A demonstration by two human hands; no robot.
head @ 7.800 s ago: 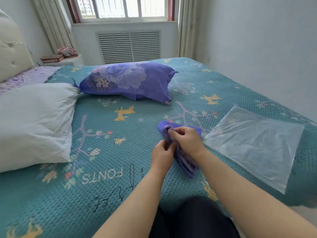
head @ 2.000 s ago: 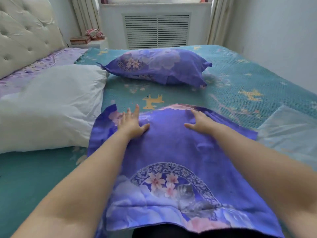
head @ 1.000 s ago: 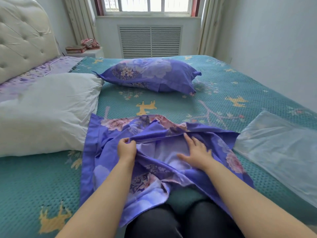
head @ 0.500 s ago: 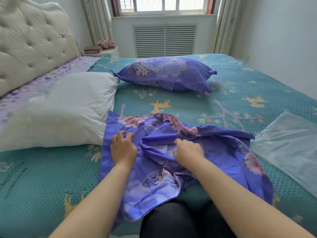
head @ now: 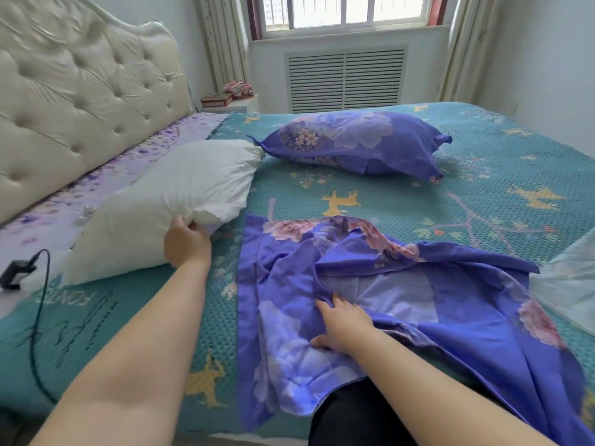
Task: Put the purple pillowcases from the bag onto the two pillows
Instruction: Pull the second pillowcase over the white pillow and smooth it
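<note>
A loose purple floral pillowcase (head: 450, 304) lies spread and rumpled on the teal bedspread in front of me, its mouth gaping toward me with the pale lining showing. My right hand (head: 341, 323) holds the lower edge of that mouth, fingers tucked under the fabric. My left hand (head: 185, 241) grips the near corner of the bare white pillow (head: 167, 207) at the left. A second pillow, covered in a purple pillowcase (head: 354, 143), lies farther back at the middle of the bed.
The clear plastic bag (head: 570, 284) lies flat at the right edge of the view. A tufted cream headboard (head: 80, 91) runs along the left. A black charger and cable (head: 19, 272) sit at the near left. A nightstand with books (head: 222, 101) stands by the window.
My left hand has let go of the pillowcase and reached left to grip the white pillow's corner. My right hand has shifted to the edge of the pillowcase mouth.
</note>
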